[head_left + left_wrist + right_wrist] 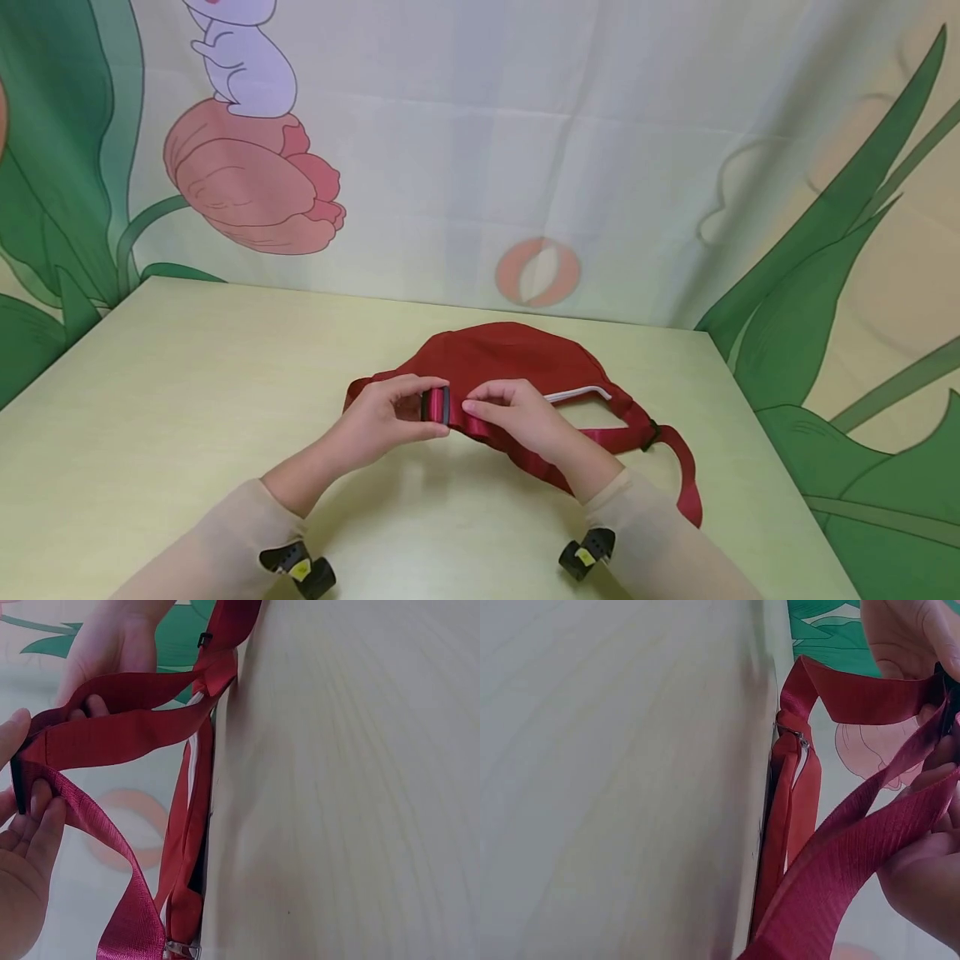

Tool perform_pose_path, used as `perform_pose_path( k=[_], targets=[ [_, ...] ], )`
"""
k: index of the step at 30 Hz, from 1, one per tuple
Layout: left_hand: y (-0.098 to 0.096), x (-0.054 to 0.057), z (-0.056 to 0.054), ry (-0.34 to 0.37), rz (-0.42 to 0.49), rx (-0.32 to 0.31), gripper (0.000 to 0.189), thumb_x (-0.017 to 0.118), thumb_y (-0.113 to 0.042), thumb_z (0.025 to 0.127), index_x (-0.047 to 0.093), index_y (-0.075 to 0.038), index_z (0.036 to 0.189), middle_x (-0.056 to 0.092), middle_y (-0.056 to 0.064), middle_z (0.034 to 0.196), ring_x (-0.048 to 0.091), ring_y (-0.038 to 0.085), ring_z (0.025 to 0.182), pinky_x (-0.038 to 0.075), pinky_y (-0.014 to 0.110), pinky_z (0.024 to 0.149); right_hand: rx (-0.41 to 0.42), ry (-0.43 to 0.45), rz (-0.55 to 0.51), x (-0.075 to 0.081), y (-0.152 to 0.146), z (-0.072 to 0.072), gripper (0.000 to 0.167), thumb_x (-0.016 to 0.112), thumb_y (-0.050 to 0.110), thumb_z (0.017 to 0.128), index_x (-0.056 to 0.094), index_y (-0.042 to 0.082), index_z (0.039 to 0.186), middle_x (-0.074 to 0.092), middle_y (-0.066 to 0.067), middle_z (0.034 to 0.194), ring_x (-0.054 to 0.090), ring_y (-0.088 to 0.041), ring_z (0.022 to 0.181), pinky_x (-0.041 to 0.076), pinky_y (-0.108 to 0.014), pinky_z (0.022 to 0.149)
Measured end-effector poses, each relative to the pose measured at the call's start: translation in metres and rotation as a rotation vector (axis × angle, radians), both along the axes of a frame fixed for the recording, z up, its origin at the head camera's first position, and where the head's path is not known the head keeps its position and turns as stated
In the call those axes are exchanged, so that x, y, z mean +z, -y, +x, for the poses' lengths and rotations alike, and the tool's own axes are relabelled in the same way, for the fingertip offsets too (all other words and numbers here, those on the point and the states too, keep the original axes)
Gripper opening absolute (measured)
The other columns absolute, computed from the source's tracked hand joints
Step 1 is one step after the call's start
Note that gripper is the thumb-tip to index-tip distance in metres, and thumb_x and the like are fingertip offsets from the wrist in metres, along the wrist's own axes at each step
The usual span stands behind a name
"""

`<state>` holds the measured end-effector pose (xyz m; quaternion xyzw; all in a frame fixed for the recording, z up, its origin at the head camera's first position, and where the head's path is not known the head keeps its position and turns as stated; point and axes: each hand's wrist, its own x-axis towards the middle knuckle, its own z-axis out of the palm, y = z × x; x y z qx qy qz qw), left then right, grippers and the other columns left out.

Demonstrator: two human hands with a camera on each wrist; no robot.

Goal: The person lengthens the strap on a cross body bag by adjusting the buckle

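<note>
Beige sleeves (217, 542) come from the near edge of the worktop (187, 392), each with a black wrist camera (588, 552) below it. The right sleeve passes over a part of the red strap (611, 439), so this camera could catch the webbing if the arm lifts quickly.

Beyond, the left hand (375, 422) pinches a dark buckle (447, 406) between thumb and fingers, and the right hand (528, 421) pinches the strap just to the right of it. Both pinches use mainly the fingertips, so smooth webbing could, I think, slip away under a strong pull. In the left wrist view the strap falls from the buckle with a turn in it; if this turn enters the narrow buckle, it may bunch up and jam there.

Farther on, the red waist bag (510, 354) lies on the worktop, right of the middle, its top not far from the back edge. It looks soft and light, so a pull on the strap could drag or fold it, rather than move the webbing. Toward the right edge, a black adjuster (651, 436) sits where the strap makes a loop, which might tangle or change its length if it is tugged. Behind the back edge hangs a printed curtain (435, 167); its danger for this work seems small.
</note>
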<state>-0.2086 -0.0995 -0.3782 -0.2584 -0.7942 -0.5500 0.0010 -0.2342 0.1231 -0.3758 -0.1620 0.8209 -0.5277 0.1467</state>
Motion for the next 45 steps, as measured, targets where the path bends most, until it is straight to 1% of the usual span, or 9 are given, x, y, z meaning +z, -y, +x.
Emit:
perform_pose_path(
  k=[7,12,18,27,30,33,36,41,45],
  targets=[
    [-0.007,-0.002,0.0,-0.014,-0.006,-0.047,0.05,0.079,-0.021,0.074,0.062,-0.007,0.119,0.062,0.002,0.1,0.062,0.016,0.083,0.052,0.029,0.076,0.052,0.001,-0.035,0.003,0.005,0.003,0.019,0.062,0.019,0.091,0.067,0.005,0.103,0.063,-0.005,0.095,0.056,-0.019,0.087,0.05,-0.027,0.074],
    [-0.006,0.002,0.0,-0.022,-0.011,-0.007,0.048,0.079,-0.019,0.074,0.062,-0.01,0.118,0.063,0.002,0.101,0.063,0.015,0.082,0.052,0.028,0.075,0.063,-0.028,-0.011,0.007,0.004,0.003,0.02,0.06,0.02,0.092,0.067,0.009,0.107,0.063,-0.003,0.099,0.055,-0.02,0.092,0.05,-0.029,0.077],
    [-0.004,0.004,-0.001,0.007,-0.02,0.01,0.049,0.079,-0.018,0.075,0.06,-0.012,0.12,0.063,0.004,0.091,0.062,0.016,0.079,0.053,0.029,0.068,0.065,-0.015,0.014,0.004,-0.001,0.0,0.021,0.06,0.018,0.092,0.067,0.009,0.109,0.063,-0.002,0.1,0.055,-0.018,0.094,0.049,-0.028,0.08],
    [-0.007,0.001,-0.004,0.115,0.03,-0.069,0.04,0.078,-0.017,0.076,0.063,-0.009,0.113,0.062,0.005,0.089,0.061,0.021,0.083,0.052,0.03,0.068,0.032,0.04,-0.063,0.004,0.005,0.001,0.022,0.062,0.017,0.09,0.062,0.008,0.11,0.066,-0.005,0.096,0.06,-0.019,0.09,0.049,-0.031,0.083],
    [-0.008,0.0,-0.004,0.122,0.045,-0.08,0.038,0.077,-0.015,0.077,0.063,-0.008,0.112,0.062,0.006,0.089,0.059,0.023,0.082,0.052,0.029,0.068,0.022,0.062,-0.093,0.005,0.006,0.001,0.024,0.061,0.017,0.091,0.057,0.01,0.114,0.067,-0.007,0.094,0.062,-0.02,0.09,0.048,-0.034,0.087],
    [-0.007,-0.001,-0.004,0.127,0.057,-0.075,0.038,0.077,-0.016,0.078,0.063,-0.008,0.112,0.062,0.006,0.09,0.059,0.023,0.082,0.052,0.03,0.069,0.024,0.064,-0.1,0.007,0.005,0.002,0.025,0.059,0.02,0.093,0.055,0.013,0.117,0.066,-0.006,0.1,0.06,-0.02,0.095,0.046,-0.037,0.09],
    [-0.005,0.0,-0.004,0.139,0.066,-0.061,0.039,0.076,-0.017,0.078,0.063,-0.008,0.114,0.062,0.007,0.091,0.06,0.024,0.083,0.052,0.031,0.071,0.031,0.05,-0.077,0.007,0.001,0.002,0.025,0.058,0.02,0.093,0.056,0.011,0.117,0.064,-0.004,0.102,0.059,-0.019,0.097,0.045,-0.038,0.091],
    [-0.003,0.001,-0.003,0.155,0.06,-0.04,0.042,0.076,-0.019,0.079,0.062,-0.006,0.116,0.063,0.008,0.091,0.061,0.025,0.083,0.052,0.032,0.072,0.047,0.024,-0.014,-0.001,-0.007,-0.001,0.023,0.06,0.019,0.092,0.061,0.007,0.111,0.063,-0.003,0.1,0.058,-0.018,0.094,0.046,-0.036,0.089],
    [-0.006,-0.001,-0.004,0.146,0.049,-0.064,0.04,0.076,-0.018,0.079,0.062,-0.007,0.115,0.063,0.007,0.093,0.06,0.024,0.084,0.052,0.032,0.071,0.042,0.036,-0.024,-0.003,-0.007,0.0,0.022,0.062,0.021,0.091,0.063,0.008,0.108,0.065,-0.003,0.098,0.059,-0.018,0.093,0.047,-0.034,0.087]
  ],
)
